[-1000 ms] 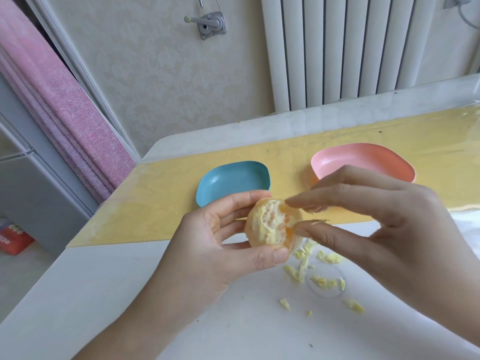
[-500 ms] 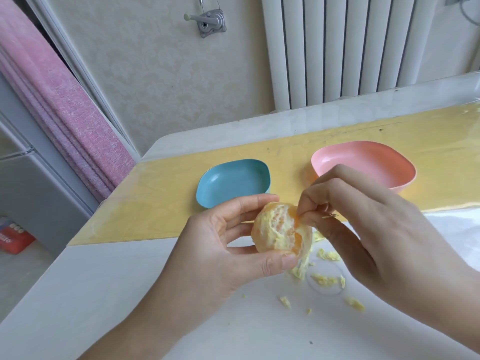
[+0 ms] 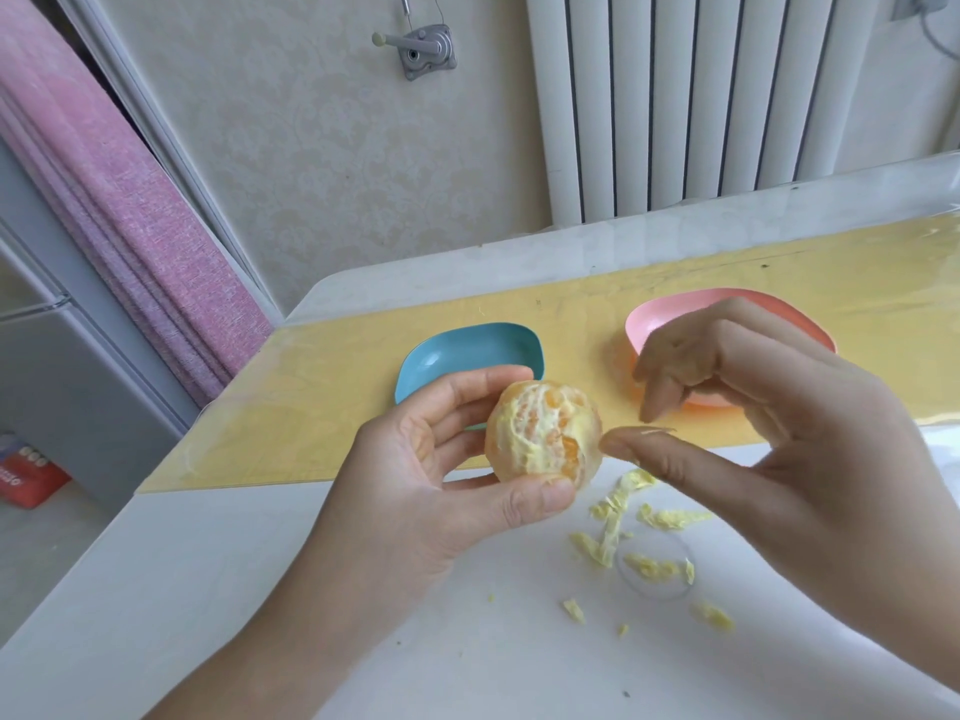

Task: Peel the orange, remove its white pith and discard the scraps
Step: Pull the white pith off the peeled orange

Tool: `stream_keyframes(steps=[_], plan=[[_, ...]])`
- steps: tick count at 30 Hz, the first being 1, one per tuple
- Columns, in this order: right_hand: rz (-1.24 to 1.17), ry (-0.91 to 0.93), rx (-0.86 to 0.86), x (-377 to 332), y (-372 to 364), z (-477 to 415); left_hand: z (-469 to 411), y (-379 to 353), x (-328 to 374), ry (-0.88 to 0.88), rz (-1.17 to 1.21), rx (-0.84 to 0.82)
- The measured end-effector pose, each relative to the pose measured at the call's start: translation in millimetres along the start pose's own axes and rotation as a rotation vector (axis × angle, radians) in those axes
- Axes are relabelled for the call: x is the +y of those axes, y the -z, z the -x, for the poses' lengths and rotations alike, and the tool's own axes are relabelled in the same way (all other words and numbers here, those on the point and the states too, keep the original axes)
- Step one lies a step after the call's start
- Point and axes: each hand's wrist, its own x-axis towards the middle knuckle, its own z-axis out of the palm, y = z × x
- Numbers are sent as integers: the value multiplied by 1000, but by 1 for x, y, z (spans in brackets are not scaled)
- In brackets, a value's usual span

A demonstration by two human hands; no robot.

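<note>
left grip point(image 3: 441, 475) clasps the orange point(image 3: 543, 433), thumb under and fingers behind, held up over the near edge of the yellow mat point(image 3: 311, 407). right grip point(image 3: 779, 433) is released: thumb and forefinger are apart just beside the orange, nothing pinched. a thin wisp seems stuck to the thumb tip, too fine to be sure. rind is off. white pith point(image 3: 524, 439) covers most of the orange, with some flesh showing through. scraps point(image 3: 649, 566) lie loose on the desk point(image 3: 260, 589) under the right grip. blue dish point(image 3: 467, 356) and pink dish point(image 3: 654, 317) sit behind on the mat; pink is partly hidden.

step: pith removal, roughly midway by my read. next move likely needs the right grip on the orange, nail under a pith edge, then a light pinch and pull so segments don't tear. left grip turns the orange to show covered sides. scraps not yet gathered or discarded.
</note>
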Motion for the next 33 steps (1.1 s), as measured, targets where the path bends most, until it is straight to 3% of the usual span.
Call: stream_keyframes(steps=[5, 19, 28, 33], plan=[[-46, 32, 1, -6, -3, 1, 2, -1, -1, -34, -21, 7], [-84, 16, 42, -11, -6, 4, 12, -12, 5, -212, -365, 135], [-66, 35, -69, -9, -4, 2, 13, -13, 7, -232, -329, 139], [-56, 54, -73, -10, -3, 3, 11, -13, 5, -178, -191, 91]])
